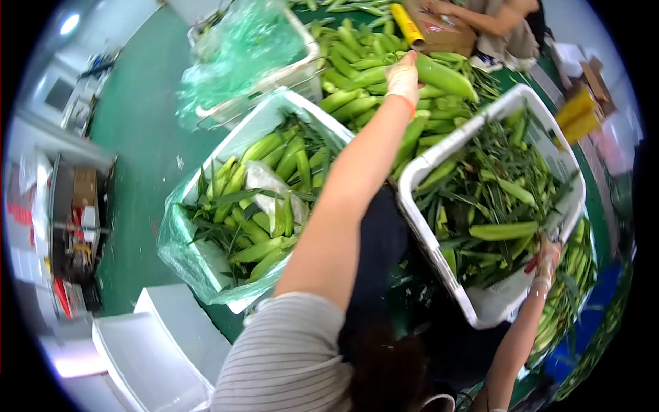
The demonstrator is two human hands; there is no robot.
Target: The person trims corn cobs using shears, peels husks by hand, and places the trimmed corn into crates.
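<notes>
My left hand (403, 77), in a thin pale glove, reaches forward over a pile of green ears of corn (353, 51). Its fingers are closed around a large ear of corn in its husk (446, 77), which points to the right. My right hand (547, 259), also gloved, is closed at the near right side of a white plastic crate (429, 237). A small red bit shows at its fingers; what it belongs to is unclear. Cut leaves and husk pieces fill the crate, and a green ear of corn (504, 231) lies on top near my right hand.
A lined white crate (230, 295) of corn and leaves stands left, with a clear bag among the ears. Behind it is a crate draped in green plastic film (240, 51). A yellow roll (408, 26) and cardboard box (449, 38) lie ahead, beside another person (498, 20).
</notes>
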